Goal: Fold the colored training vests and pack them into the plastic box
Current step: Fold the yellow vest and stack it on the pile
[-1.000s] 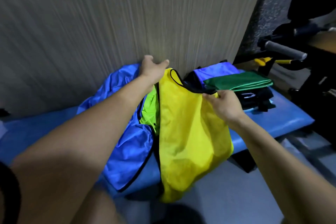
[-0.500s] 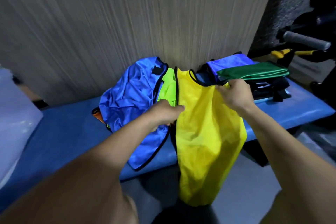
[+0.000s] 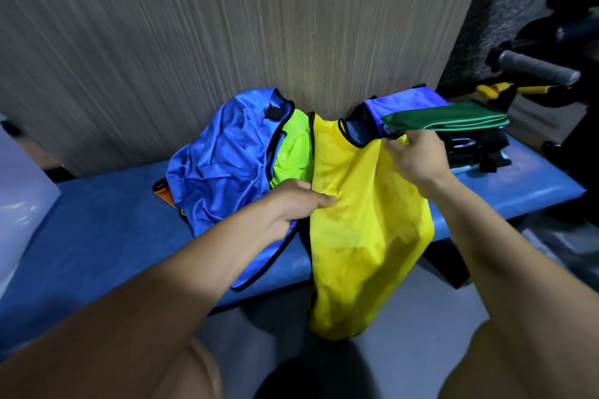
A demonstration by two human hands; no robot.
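Observation:
A yellow vest (image 3: pixel 359 227) with black trim lies lengthwise over the blue bench (image 3: pixel 97 236), its lower part hanging off the front edge. My left hand (image 3: pixel 298 201) grips its left edge at mid-length. My right hand (image 3: pixel 418 159) pinches its upper right shoulder. To the left lie a crumpled blue vest (image 3: pixel 223 159) and a lime green vest (image 3: pixel 291 152). A folded green vest (image 3: pixel 447 120) sits on a folded blue one (image 3: pixel 402 104) at the back right. A translucent plastic box (image 3: pixel 19 204) shows at the left edge.
A grey wood-grain wall (image 3: pixel 227 26) stands right behind the bench. Black straps and gear (image 3: pixel 479 149) lie under the folded stack. An orange cloth corner (image 3: pixel 165 197) pokes out beneath the blue vest. A grey-handled bar with yellow parts (image 3: pixel 534 70) is at the far right.
My left hand came down from the vest's top near the wall to its left edge at mid-length. My right hand kept its hold on the shoulder. The camera swung left, showing the box.

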